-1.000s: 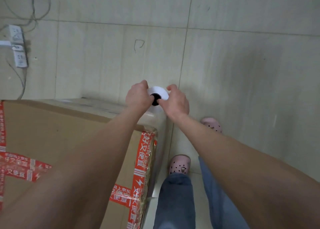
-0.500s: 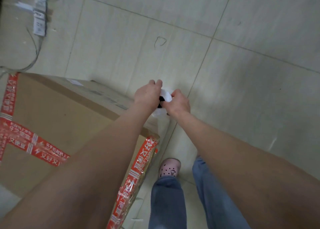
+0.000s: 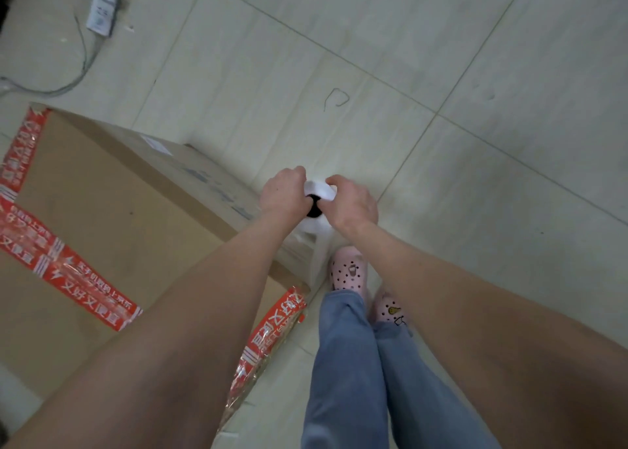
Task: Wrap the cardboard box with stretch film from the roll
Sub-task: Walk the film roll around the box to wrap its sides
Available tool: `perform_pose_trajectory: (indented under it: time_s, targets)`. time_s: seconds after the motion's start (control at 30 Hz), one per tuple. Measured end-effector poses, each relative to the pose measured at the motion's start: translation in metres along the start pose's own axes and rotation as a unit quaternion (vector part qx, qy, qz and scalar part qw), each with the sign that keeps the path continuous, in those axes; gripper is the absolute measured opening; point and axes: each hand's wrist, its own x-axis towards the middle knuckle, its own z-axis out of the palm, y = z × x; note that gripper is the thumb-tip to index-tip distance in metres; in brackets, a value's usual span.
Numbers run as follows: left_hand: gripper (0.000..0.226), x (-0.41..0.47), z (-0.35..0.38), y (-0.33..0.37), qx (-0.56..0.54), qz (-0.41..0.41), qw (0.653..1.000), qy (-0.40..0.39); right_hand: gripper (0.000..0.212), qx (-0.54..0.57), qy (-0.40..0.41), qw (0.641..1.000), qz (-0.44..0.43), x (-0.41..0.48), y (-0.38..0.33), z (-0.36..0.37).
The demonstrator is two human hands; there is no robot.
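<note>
The left hand (image 3: pixel 283 193) and right hand (image 3: pixel 353 200) both curl round the white roll (image 3: pixel 317 190), just past the box (image 3: pixel 102 210) corner. The box sits on a pale tiled floor (image 3: pixel 475 210), a power strip (image 3: pixel 102 17) beyond it.

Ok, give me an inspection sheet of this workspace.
Surface: pale tiled floor.
Job's things: cardboard box, sealed with red printed tape; stretch film roll held upright beside its corner, film running down toward the corner.
Clutter: a thin curled scrap or mark on a tile; cannot tell which.
Hands: left hand and right hand both grip the roll's top end.
Cables: power strip with a grey cable on the floor beyond the box.
Surroundings: the person's jeans and pink shoes beside the box.
</note>
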Motion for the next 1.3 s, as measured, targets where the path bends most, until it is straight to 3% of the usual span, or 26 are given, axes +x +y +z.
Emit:
perform_pose_trajectory:
  time_s: [0.17, 0.4, 0.53, 0.77, 0.87, 0.93, 1.03, 1.13, 1.3]
  targets:
    - [0.027, 0.014, -0.010, -0.022, -0.138, -0.120, 0.983, 0.011, 0.056, 0.024, -0.057, 0.997, 0.043, 0.011, -0.021, 0.002]
    - [0.037, 0.026, -0.025, -0.060, -0.209, -0.211, 0.955, 0.006, 0.036, 0.081, -0.045, 0.995, 0.033, 0.027, -0.066, 0.024]
    - [0.036, 0.026, -0.029, -0.068, -0.149, -0.182, 0.972, 0.013, 0.034, 0.033, -0.029, 0.999, 0.009, 0.033, -0.079, 0.025]
    - [0.031, 0.045, -0.051, -0.049, 0.017, 0.005, 0.999, 0.031, 0.017, -0.050, -0.026, 0.997, -0.043, 0.045, -0.091, 0.009]
    - [0.030, 0.050, -0.056, -0.046, 0.065, 0.036, 0.997, 0.024, 0.029, 0.002, -0.033, 0.999, -0.022, 0.046, -0.086, 0.010]
    - [0.025, 0.053, -0.057, -0.047, 0.083, 0.041, 0.995, 0.027, 0.046, 0.047, -0.052, 0.997, 0.022, 0.047, -0.083, 0.012]
    - [0.021, 0.056, -0.057, -0.050, 0.079, 0.047, 0.996, 0.021, 0.045, 0.086, -0.079, 0.991, 0.069, 0.047, -0.086, 0.019]
    - [0.019, 0.061, -0.058, -0.061, 0.027, 0.019, 0.999, 0.025, 0.034, 0.083, -0.070, 0.993, 0.048, 0.052, -0.094, 0.021]
    - [0.022, 0.066, -0.063, -0.090, -0.098, -0.117, 0.988, 0.022, 0.032, 0.040, -0.050, 0.998, -0.004, 0.063, -0.120, 0.021]
